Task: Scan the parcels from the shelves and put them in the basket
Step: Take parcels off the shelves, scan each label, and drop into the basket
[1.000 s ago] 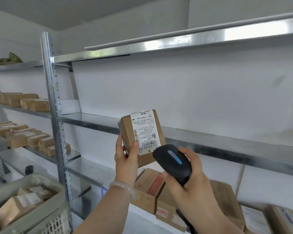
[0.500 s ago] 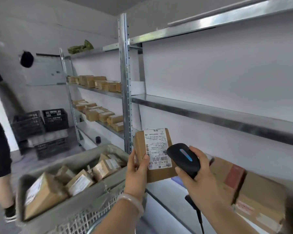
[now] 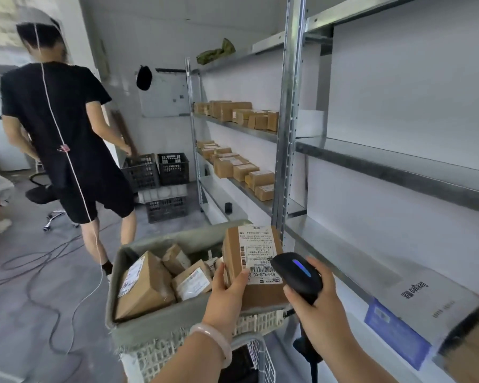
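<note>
One parcel [image 3: 256, 288], swung from shelves [image 3: 371, 153] to basket [image 3: 150, 330]
We have turned from the shelves; our left hand [image 3: 227, 297] wraps its fingers [image 3: 219, 275] round the parcel, now above the basket's right rim; our right hand [image 3: 318, 313] grips the scanner [image 3: 296, 272] beside its label [image 3: 260, 250]; dropping it in seems next.

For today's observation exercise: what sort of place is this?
Probably a parcel storage room: metal shelves hold labelled parcels, a basket holds more, and the right hand grips a scanner.

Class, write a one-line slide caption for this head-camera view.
Left hand holds a labelled cardboard parcel above the lined basket while the right hand grips a black barcode scanner beside it.
</note>
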A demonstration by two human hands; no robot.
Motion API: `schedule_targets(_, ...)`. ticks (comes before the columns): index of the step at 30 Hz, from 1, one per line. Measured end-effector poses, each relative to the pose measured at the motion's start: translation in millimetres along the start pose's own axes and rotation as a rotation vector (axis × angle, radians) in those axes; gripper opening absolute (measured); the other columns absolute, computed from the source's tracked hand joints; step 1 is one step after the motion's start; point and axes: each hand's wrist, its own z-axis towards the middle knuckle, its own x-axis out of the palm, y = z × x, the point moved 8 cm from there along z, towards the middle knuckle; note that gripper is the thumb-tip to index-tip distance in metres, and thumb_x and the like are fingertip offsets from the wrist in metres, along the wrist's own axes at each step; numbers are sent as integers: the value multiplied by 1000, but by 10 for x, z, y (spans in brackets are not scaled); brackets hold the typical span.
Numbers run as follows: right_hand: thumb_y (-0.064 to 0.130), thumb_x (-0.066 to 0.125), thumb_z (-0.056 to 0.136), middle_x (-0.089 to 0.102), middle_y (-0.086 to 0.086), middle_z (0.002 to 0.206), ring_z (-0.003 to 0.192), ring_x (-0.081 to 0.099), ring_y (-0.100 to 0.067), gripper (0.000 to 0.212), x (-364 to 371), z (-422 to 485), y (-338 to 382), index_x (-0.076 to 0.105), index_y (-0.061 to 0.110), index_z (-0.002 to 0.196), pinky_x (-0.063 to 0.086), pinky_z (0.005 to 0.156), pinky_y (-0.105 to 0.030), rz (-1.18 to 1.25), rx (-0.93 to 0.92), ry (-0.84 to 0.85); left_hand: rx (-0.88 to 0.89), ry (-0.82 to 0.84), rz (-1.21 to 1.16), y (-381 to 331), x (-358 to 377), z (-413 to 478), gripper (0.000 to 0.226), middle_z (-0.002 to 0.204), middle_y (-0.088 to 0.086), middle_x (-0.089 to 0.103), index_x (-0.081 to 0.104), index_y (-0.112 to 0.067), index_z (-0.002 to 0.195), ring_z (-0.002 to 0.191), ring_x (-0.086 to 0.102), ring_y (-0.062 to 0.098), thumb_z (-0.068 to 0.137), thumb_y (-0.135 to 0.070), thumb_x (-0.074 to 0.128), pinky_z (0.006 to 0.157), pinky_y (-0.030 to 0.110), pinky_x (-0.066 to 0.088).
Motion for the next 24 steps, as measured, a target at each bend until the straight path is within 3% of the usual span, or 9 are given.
schedule_targets(5,24,76,81,54,15,115,82,67,-14,59,269,718,-297,38,58,110,58,69,-30,21,39,127,-2,-101,9,-101,41,482,64,120,-6,63,32,-40,147,102,66,17,92,-38,66,91,39,54)
schedule_targets(8,23,76,81,50,18,115,96,59,-2,56,451,1115,-343,38,54,108,50,77,-15,1,26,206,-10,-193,24,-142,1,816,89,139,-1,54,32,-44,148,116,61,22,70,-57,74,98,39,50)
schedule_targets(9,26,77,80,52,15,116,98,59,-2,56,510,1243,-370,39,54,109,50,81,-17,-10,25,213,-15,-202,19,-145,-14,908,96,139,-1,54,29,-44,151,118,61,22,67,-58,74,103,43,48)
schedule_targets(12,34,77,76,57,10,115,92,66,-23,60,727,1539,-517,40,57,116,57,84,-43,-16,39,245,26,-226,24,-218,-65,1094,79,135,-2,59,23,-35,155,118,59,19,90,-27,66,104,37,45)
schedule_targets(14,26,77,79,56,11,115,89,67,-29,61,905,1649,-598,42,49,122,57,80,-48,16,73,288,32,-234,41,-195,-143,1241,76,137,-3,56,20,-32,156,119,55,15,94,-16,62,93,27,43)
schedule_targets(16,24,77,80,55,11,117,88,67,-27,62,1074,1737,-685,42,42,127,58,79,-45,9,102,315,17,-258,40,-158,-255,1387,69,133,-2,59,28,-29,154,115,58,14,95,-14,61,78,20,45)
schedule_targets(18,22,76,82,57,10,114,81,67,-16,61,1241,1835,-724,41,37,130,57,72,-30,3,117,343,-10,-291,30,-119,-383,1552,60,128,0,64,38,-29,149,111,61,16,95,-16,60,75,20,47)
schedule_targets(21,13,73,84,61,9,95,54,61,-5,56,1498,2021,-786,42,32,128,46,49,-12,-11,164,366,-38,-308,26,-95,-531,1817,54,124,0,64,40,-34,145,107,61,14,97,-22,59,86,28,49)
schedule_targets(24,26,77,80,58,9,112,76,66,-9,60,1827,2226,-841,41,40,126,53,61,-16,-50,187,362,-95,-326,21,-43,-749,2152,54,128,-1,60,39,-38,146,115,57,19,96,-34,60,106,40,45)
